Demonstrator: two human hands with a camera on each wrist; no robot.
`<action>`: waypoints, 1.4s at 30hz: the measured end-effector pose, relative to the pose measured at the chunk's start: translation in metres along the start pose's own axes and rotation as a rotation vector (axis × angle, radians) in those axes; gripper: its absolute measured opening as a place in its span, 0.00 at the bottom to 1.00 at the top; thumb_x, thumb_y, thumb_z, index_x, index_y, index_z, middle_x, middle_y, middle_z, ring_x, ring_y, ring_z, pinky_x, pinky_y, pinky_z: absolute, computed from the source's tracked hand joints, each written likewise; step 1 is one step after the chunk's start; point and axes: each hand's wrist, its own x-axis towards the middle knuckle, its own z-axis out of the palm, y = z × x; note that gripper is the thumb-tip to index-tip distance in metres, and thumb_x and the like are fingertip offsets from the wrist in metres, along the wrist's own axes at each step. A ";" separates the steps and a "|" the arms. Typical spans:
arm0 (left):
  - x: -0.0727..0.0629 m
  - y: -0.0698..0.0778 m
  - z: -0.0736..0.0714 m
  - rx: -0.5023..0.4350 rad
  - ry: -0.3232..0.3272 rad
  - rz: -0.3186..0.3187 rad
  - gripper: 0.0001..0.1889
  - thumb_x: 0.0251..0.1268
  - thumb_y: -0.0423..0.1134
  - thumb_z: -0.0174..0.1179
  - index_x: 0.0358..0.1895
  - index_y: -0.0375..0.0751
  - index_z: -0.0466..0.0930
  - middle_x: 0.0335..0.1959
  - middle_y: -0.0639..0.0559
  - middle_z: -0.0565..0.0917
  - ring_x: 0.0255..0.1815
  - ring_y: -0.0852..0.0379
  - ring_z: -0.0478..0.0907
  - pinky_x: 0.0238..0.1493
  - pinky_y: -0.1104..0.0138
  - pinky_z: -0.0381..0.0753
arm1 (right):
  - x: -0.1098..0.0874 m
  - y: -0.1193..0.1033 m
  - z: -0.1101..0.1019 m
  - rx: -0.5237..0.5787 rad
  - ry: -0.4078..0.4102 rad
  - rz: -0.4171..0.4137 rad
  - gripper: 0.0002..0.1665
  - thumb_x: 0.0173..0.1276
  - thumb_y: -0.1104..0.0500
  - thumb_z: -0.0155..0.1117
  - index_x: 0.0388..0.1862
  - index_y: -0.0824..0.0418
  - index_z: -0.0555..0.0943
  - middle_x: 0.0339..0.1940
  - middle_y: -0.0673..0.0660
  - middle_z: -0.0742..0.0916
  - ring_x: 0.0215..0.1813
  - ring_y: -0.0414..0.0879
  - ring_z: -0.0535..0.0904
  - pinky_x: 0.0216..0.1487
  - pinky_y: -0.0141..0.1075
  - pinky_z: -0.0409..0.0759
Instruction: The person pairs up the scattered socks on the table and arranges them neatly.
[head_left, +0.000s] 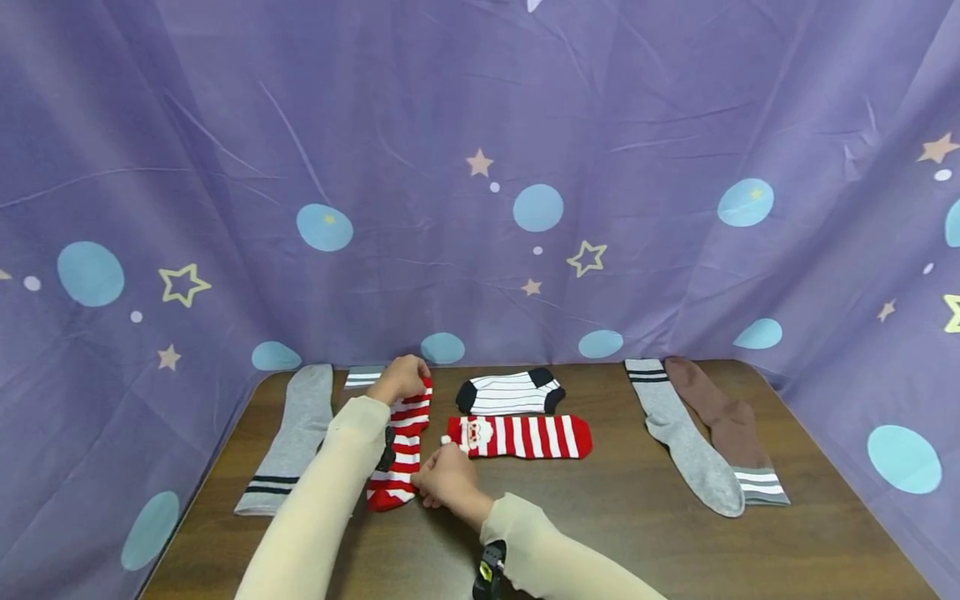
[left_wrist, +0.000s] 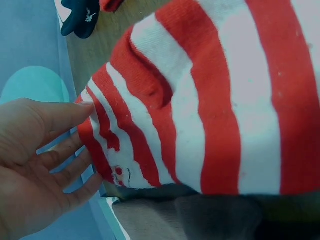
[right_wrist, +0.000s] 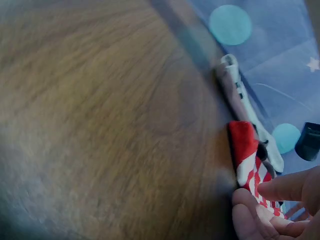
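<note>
A red-and-white striped sock (head_left: 407,442) stretches between both hands at the left of the table. At its far end, my left hand (head_left: 402,380) pinches the edge between thumb and fingers; the left wrist view shows the thumb on the striped fabric (left_wrist: 210,100). Nearer the red toe, my right hand (head_left: 448,479) pinches the sock's side, and its fingertips show on the stripes in the right wrist view. Just right of my hands lies a matching striped sock (head_left: 536,437) with a Santa face, flat and pointing right.
Behind the matching sock lies a white ankle sock (head_left: 510,394) with black ends. A grey sock (head_left: 296,425) lies at the left, near another sock's striped cuff (head_left: 363,377). Grey (head_left: 686,442) and brown (head_left: 723,417) socks lie at the right. A purple curtain (head_left: 420,167) borders the wooden table (head_left: 600,533).
</note>
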 end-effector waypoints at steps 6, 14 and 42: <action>0.000 0.001 0.003 0.066 0.023 -0.007 0.12 0.53 0.26 0.60 0.42 0.35 0.85 0.41 0.43 0.86 0.39 0.50 0.77 0.42 0.59 0.80 | 0.001 -0.001 0.006 -0.155 0.077 -0.057 0.19 0.53 0.68 0.70 0.07 0.55 0.77 0.01 0.48 0.75 0.05 0.33 0.65 0.10 0.29 0.60; -0.005 0.001 0.001 0.050 0.064 -0.044 0.05 0.53 0.26 0.62 0.29 0.40 0.80 0.28 0.48 0.80 0.30 0.53 0.74 0.29 0.65 0.70 | 0.002 0.000 0.002 -0.072 0.046 -0.076 0.17 0.50 0.68 0.72 0.09 0.57 0.78 0.03 0.49 0.78 0.06 0.32 0.67 0.10 0.26 0.64; -0.009 -0.020 -0.018 -0.426 0.072 -0.014 0.16 0.67 0.34 0.59 0.51 0.24 0.77 0.51 0.32 0.81 0.51 0.43 0.78 0.54 0.58 0.77 | -0.001 0.019 -0.058 0.571 -0.115 0.196 0.17 0.58 0.72 0.63 0.48 0.74 0.80 0.25 0.50 0.83 0.25 0.37 0.80 0.29 0.30 0.84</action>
